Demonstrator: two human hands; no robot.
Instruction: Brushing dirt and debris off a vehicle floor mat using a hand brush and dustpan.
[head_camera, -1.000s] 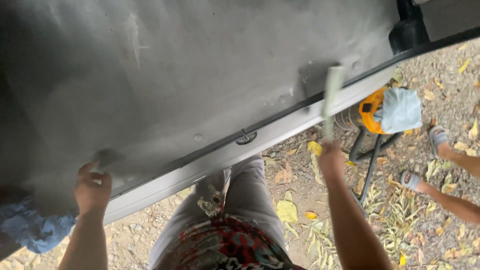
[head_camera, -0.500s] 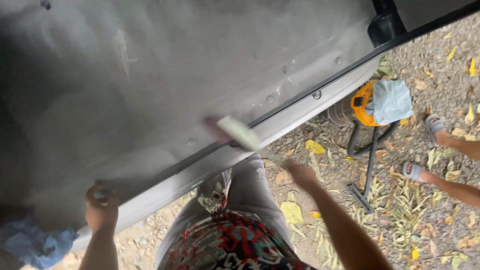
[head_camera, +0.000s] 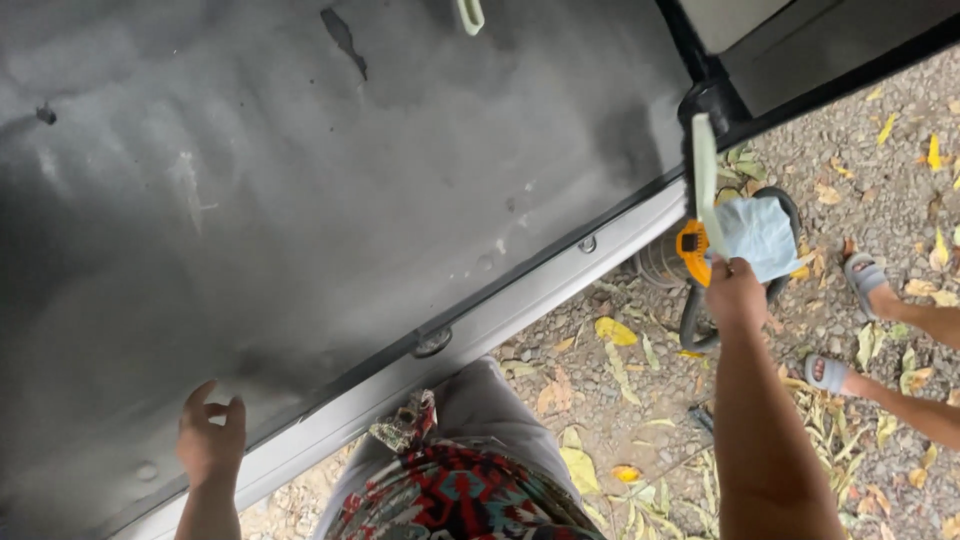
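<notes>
A large dull grey metal panel (head_camera: 330, 190) fills the upper left, with a pale sill strip (head_camera: 520, 310) along its lower edge. My right hand (head_camera: 735, 292) is closed on a thin pale green strip (head_camera: 704, 185), holding it upright by the panel's right end. My left hand (head_camera: 210, 438) rests open against the panel's lower left, fingers spread and nothing in it. Below, my patterned shirt (head_camera: 450, 495) and grey trousers show.
A yellow and black machine (head_camera: 690, 255) with a pale blue cloth (head_camera: 760, 235) on it stands on the gravel at right. Another person's sandalled feet (head_camera: 860, 275) are at far right. Dry leaves litter the gravel. A small green hook (head_camera: 470, 15) hangs at the top.
My right hand has swung the pale strip from the panel's middle out to its right end and stood it upright. My left hand has opened. The view has shifted.
</notes>
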